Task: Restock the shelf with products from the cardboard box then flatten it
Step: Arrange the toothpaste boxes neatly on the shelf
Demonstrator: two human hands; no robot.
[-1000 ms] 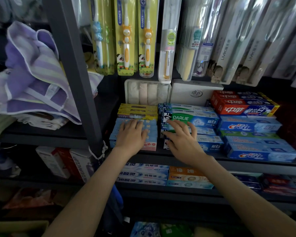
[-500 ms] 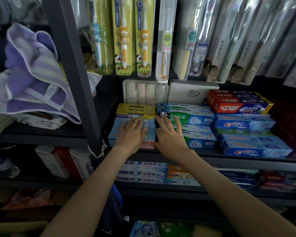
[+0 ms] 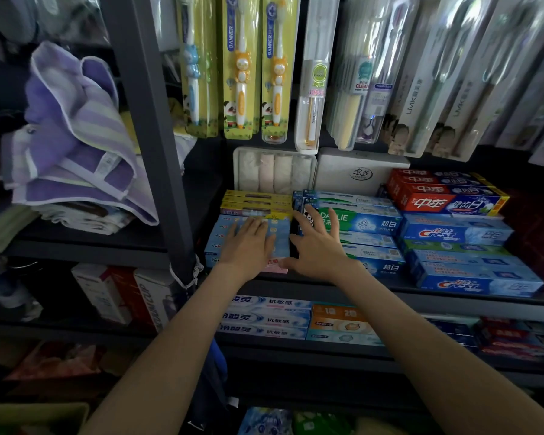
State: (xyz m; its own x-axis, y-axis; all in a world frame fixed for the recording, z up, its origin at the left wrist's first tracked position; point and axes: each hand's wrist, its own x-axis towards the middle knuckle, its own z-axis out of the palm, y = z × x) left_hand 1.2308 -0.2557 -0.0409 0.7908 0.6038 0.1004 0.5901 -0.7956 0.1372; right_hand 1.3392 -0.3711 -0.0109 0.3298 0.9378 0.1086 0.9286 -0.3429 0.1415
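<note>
Dim shelf (image 3: 390,297); left hand (image 3: 248,243) covers blue boxes (image 3: 221,236), right hand (image 3: 318,248) part-hides Darlie box (image 3: 369,221).

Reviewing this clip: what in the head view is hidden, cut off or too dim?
All head view.
Light blue toothpaste boxes: left hand lies flat on them, covering their print.
Darlie boxes: right hand hides their left ends; fingertip contact unclear.
Tan container: cut off at the bottom-left corner, dim; identity unclear.
Lower-right shelf stock: too dark and blurred to read.

A single head-worn camera looks forward and slightly down. It faces the shelf (image 3: 421,300) squarely, from close up.
</note>
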